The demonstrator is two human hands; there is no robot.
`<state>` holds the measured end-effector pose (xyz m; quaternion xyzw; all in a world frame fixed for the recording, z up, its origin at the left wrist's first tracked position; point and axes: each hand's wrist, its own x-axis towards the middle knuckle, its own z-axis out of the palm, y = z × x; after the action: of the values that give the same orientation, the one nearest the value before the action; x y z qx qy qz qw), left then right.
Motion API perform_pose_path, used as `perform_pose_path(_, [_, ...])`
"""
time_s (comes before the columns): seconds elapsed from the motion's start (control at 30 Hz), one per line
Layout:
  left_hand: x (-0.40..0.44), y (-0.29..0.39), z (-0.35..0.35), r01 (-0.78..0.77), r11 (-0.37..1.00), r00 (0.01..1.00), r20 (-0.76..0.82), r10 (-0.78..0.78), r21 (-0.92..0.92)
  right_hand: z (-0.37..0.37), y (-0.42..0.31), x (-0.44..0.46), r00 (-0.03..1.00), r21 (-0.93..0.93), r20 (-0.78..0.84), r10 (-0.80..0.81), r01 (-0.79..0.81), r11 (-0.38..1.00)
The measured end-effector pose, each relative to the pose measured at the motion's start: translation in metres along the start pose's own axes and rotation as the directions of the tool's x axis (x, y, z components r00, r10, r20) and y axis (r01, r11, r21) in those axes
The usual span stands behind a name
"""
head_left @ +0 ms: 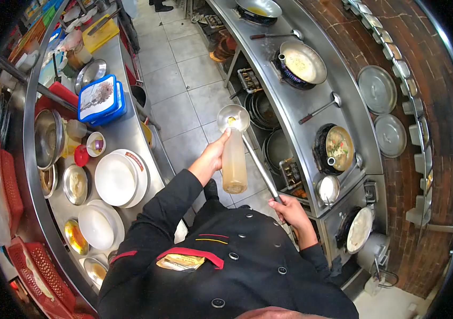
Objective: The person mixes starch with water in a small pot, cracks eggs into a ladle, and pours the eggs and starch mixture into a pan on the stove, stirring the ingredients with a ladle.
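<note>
My left hand (217, 152) is closed around a translucent squeeze bottle (235, 167) holding a cloudy pale yellowish liquid. The bottle's nozzle end points into the bowl of a metal ladle (257, 162), where a little yellow shows. Fingers of my right hand (292, 212) wrap the dark end of the ladle's long handle. Both hands are in front of my body, over the tiled floor between the counter and the stove. Whether liquid is flowing out of the nozzle is too small to tell.
At right, the steel stove (311, 119) carries a pan of pale liquid (302, 61), a wok of soup with vegetables (339, 148) and a small pot (328, 189). At left, a counter bears white plates (115, 179), metal bowls (48, 139) and a blue-lidded tub (98, 99).
</note>
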<state>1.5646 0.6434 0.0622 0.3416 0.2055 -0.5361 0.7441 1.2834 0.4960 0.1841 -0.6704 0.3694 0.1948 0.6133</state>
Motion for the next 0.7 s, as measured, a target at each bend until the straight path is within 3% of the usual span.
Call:
perform_pose_path(0.4, [-0.019,0.012,-0.005,0.036,0.996,0.999,0.015,-0.035,-0.076,0.003,-0.008,0.004,0.999,0.014,0.048,0.009,-0.01,1.0])
perform_pose_path(0.7, [-0.012,0.022,-0.026,-0.029,0.998,1.0,-0.006,0.029,-0.047,0.011,-0.034,0.012,0.997,-0.061,0.067,0.029,-0.025,0.998])
